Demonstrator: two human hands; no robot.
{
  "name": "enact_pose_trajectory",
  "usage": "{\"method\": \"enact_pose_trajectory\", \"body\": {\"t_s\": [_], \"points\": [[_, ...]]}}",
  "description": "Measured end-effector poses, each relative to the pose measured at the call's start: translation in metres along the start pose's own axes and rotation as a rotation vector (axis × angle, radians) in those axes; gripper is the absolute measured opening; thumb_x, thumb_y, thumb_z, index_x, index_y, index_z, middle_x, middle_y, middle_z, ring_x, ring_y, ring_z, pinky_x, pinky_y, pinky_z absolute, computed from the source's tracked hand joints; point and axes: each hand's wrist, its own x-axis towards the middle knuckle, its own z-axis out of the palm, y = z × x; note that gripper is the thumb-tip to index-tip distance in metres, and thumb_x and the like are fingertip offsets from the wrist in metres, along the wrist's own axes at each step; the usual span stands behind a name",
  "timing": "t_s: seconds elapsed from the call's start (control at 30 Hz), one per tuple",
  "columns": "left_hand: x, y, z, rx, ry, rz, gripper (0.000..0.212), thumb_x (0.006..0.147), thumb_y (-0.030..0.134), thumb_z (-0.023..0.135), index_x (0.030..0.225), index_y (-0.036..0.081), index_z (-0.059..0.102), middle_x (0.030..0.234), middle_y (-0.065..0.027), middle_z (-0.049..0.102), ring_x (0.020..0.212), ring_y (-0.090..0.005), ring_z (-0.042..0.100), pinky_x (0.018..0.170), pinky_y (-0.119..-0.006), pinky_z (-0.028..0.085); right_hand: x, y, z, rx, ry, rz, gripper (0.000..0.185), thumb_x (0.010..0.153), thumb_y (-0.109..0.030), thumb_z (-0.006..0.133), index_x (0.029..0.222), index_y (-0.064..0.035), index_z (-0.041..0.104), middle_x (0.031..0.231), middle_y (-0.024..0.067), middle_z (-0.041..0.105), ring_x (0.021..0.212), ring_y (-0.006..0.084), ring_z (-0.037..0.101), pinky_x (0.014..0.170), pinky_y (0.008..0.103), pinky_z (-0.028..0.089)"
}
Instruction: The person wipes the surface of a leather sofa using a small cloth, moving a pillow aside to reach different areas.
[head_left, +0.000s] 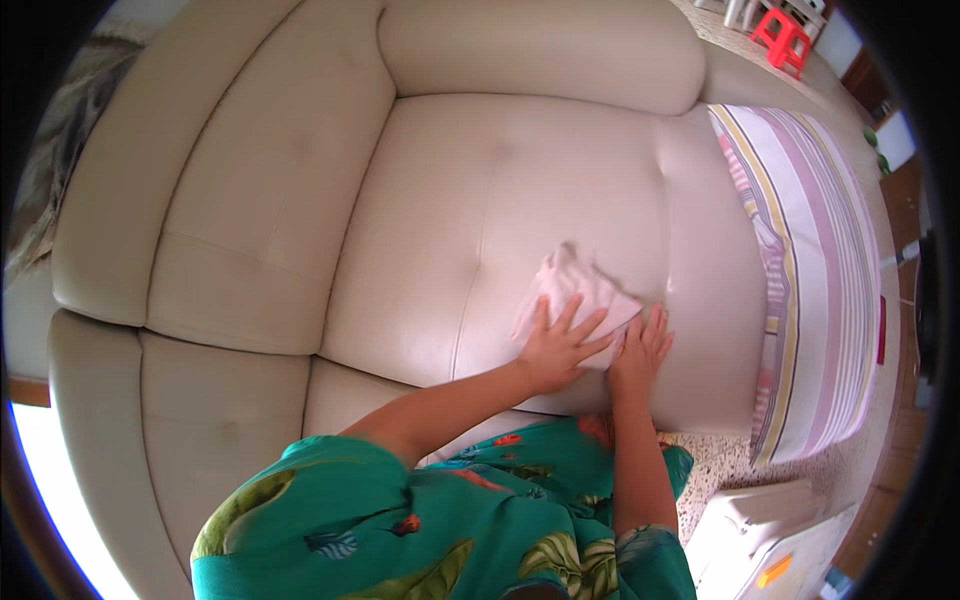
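A pale pink cloth (581, 289) lies crumpled and partly spread on the beige leather-look sofa seat (420, 217). My left hand (561, 346) rests flat on the cloth, palm down, with its fingers spread. Close to its right, my right hand (641, 349) touches the cloth's lower right edge and the seat, fingers extended. Neither hand is closed around the cloth. The palms and the undersides of the fingers are hidden.
A striped cushion or folded fabric (821, 277) covers the seat's right end. Backrests (247, 180) rise at the left, and an armrest (540, 49) at the top. White boxy items (765, 540) stand lower right, on the speckled floor (712, 465). A red plastic stool (782, 39) stands far off.
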Motion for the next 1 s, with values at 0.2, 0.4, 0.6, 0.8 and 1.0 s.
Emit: {"method": "enact_pose_trajectory", "body": {"t_s": [0.2, 0.4, 0.6, 0.8, 1.0], "points": [[-0.104, -0.025, -0.012, -0.258, -0.087, 0.105, 0.078, 0.067, 0.053, 0.069, 0.137, 0.035, 0.039, 0.152, -0.0059, 0.019, 0.139, -0.0386, 0.014, 0.099, -0.073, 0.01, -0.009, -0.056, -0.006, 0.329, 0.106, -0.026, 0.042, 0.083, -0.032, 0.054, 0.12, -0.0117, 0.058, 0.136, 0.0171, 0.043, 0.128, 0.0348, 0.036, 0.104, 0.0566, 0.022], [-0.141, -0.124, -0.005, 0.191, 0.069, -0.517, 0.077, 0.076, 0.057, 0.057, 0.141, 0.023, 0.034, 0.152, -0.013, 0.017, 0.138, -0.0416, 0.014, 0.103, -0.067, 0.007, -0.041, -0.101, 0.004, 0.306, -0.107, -0.526, 0.058, 0.072, -0.053, 0.063, 0.125, -0.0293, 0.055, 0.146, 0.0068, 0.032, 0.137, 0.0306, 0.021, 0.103, 0.0666, 0.012], [-0.139, -0.145, -0.004, 0.234, 0.087, -0.755, 0.061, 0.086, 0.048, 0.044, 0.143, 0.03, 0.03, 0.152, -0.0069, 0.018, 0.138, -0.0378, 0.013, 0.107, -0.061, 0.009, -0.006, -0.085, 0.01, 0.213, 0.001, -0.523, 0.043, 0.078, -0.041, 0.062, 0.118, -0.0266, 0.058, 0.142, 0.0036, 0.037, 0.136, 0.0288, 0.023, 0.104, 0.0635, 0.017], [-0.138, -0.149, 0.001, 0.249, 0.119, -0.764, 0.06, 0.087, 0.046, 0.041, 0.143, 0.029, 0.029, 0.152, -0.0062, 0.018, 0.138, -0.037, 0.014, 0.108, -0.059, 0.009, 0.002, -0.065, 0.02, 0.23, 0.166, -0.5, 0.011, 0.084, -0.021, 0.051, 0.087, -0.0123, 0.056, 0.092, 0.0082, 0.054, 0.08, 0.0266, 0.054, 0.069, 0.0415, 0.048], [-0.134, -0.153, 0.002, 0.237, 0.158, -0.754, 0.059, 0.087, 0.043, 0.041, 0.143, 0.028, 0.03, 0.152, -0.0067, 0.02, 0.138, -0.037, 0.015, 0.108, -0.059, 0.009, 0.07, 0.078, -0.008, -0.262, 0.18, 0.073, 0.017, 0.089, -0.027, 0.051, 0.094, -0.0107, 0.056, 0.098, 0.013, 0.057, 0.086, 0.0318, 0.058, 0.069, 0.046, 0.049]]}}
